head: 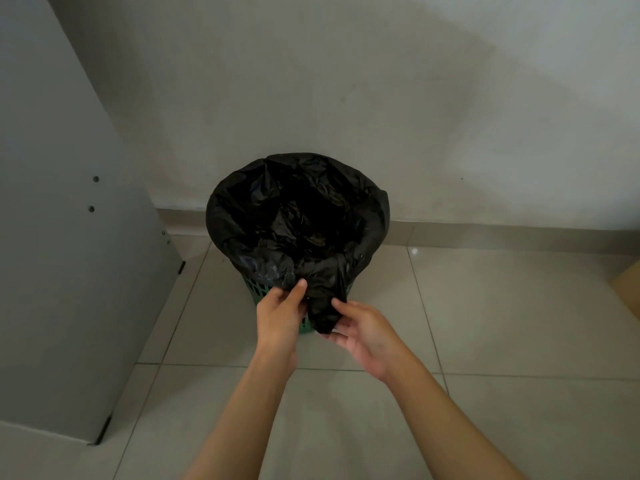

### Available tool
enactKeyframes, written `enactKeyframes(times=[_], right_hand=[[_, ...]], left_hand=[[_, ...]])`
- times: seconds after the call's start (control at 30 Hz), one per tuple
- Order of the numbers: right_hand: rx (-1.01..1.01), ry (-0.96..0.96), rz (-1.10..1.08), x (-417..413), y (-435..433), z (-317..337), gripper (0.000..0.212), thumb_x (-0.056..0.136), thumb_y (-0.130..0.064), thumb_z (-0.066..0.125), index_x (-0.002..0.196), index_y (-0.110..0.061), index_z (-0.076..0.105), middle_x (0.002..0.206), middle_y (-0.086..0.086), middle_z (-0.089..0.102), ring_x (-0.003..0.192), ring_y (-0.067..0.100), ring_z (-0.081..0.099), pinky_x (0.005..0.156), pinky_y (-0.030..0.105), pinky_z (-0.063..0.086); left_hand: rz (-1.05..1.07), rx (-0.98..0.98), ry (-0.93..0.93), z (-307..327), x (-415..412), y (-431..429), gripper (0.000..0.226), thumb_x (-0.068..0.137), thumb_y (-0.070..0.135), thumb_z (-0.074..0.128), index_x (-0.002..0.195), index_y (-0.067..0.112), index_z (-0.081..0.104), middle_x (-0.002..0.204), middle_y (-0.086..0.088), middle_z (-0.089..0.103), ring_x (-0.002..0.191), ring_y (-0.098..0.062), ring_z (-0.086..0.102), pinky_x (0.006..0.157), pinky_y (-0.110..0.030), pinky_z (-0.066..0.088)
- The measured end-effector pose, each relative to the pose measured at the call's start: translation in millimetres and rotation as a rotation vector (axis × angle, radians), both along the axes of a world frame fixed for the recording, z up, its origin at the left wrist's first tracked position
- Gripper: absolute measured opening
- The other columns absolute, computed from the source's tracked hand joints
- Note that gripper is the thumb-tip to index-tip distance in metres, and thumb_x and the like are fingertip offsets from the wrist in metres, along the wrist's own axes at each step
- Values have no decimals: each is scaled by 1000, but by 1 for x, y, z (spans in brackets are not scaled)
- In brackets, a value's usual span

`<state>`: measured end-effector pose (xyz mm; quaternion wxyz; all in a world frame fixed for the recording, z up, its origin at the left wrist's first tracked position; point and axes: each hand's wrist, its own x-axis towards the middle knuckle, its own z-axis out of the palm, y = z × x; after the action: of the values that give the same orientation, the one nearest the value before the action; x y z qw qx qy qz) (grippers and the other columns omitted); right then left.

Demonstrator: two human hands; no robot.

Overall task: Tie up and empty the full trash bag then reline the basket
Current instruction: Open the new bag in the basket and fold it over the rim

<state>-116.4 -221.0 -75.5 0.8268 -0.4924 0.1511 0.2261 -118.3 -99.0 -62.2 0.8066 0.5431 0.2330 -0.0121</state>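
A black trash bag [294, 216] lines a green lattice basket [258, 292] that stands on the tiled floor against the wall. The bag's rim is folded over the basket's top, and a gathered tail of black plastic hangs down the near side. My left hand [280, 315] pinches the bag's folded edge just left of that tail. My right hand [360, 332] holds the tail's lower end between thumb and fingers. The inside of the bag is dark, so I cannot make out what it holds.
A grey cabinet side panel [69, 271] stands close on the left of the basket. The wall [381, 98] and its skirting run right behind it. A tan box corner [628, 289] pokes in at the right edge. Pale floor tiles [485, 323] lie around.
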Motion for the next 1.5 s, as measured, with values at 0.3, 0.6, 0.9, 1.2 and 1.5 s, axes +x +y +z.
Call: enactKeyframes(times=[0.3, 0.6, 0.9, 1.2, 1.5], right_hand=[[146, 273, -170, 5, 11, 1, 13, 90, -14, 58, 90, -2, 64, 70, 10, 70, 62, 18, 62, 57, 27, 57], [-197, 313, -17, 8, 10, 0, 13, 87, -24, 64, 91, -12, 62, 83, 4, 63, 78, 15, 56, 66, 31, 47], [-512, -214, -296, -3, 15, -2, 5, 84, -18, 65, 80, -20, 67, 66, -2, 55, 58, 10, 47, 56, 24, 35], [-847, -559, -34, 2, 3, -5, 21, 86, -19, 67, 104, -11, 70, 62, -8, 61, 52, 2, 54, 60, 27, 48], [-1184, -586, -138, 5, 28, 5, 49, 73, -60, 65, 78, -12, 54, 81, -3, 51, 74, 14, 52, 60, 28, 45]], left_hand=[[-95, 71, 120, -5, 0, -3, 19, 89, 22, 62, 96, 5, 62, 94, -7, 67, 82, -16, 63, 68, -25, 51], [-246, 27, 186, -7, 3, 1, 6, 87, 13, 64, 86, 7, 62, 91, -7, 70, 87, -15, 63, 71, -26, 44], [-36, 168, 13, -3, 5, -7, 16, 75, -5, 71, 79, 9, 65, 75, -1, 68, 69, -9, 64, 62, -14, 50], [-26, 118, 17, -2, 8, 1, 19, 70, -9, 72, 69, 8, 63, 57, 1, 63, 49, -8, 52, 49, -15, 45], [-48, 276, 6, -11, 0, -7, 14, 81, -3, 65, 80, 9, 71, 80, -5, 74, 82, -17, 70, 74, -28, 53]])
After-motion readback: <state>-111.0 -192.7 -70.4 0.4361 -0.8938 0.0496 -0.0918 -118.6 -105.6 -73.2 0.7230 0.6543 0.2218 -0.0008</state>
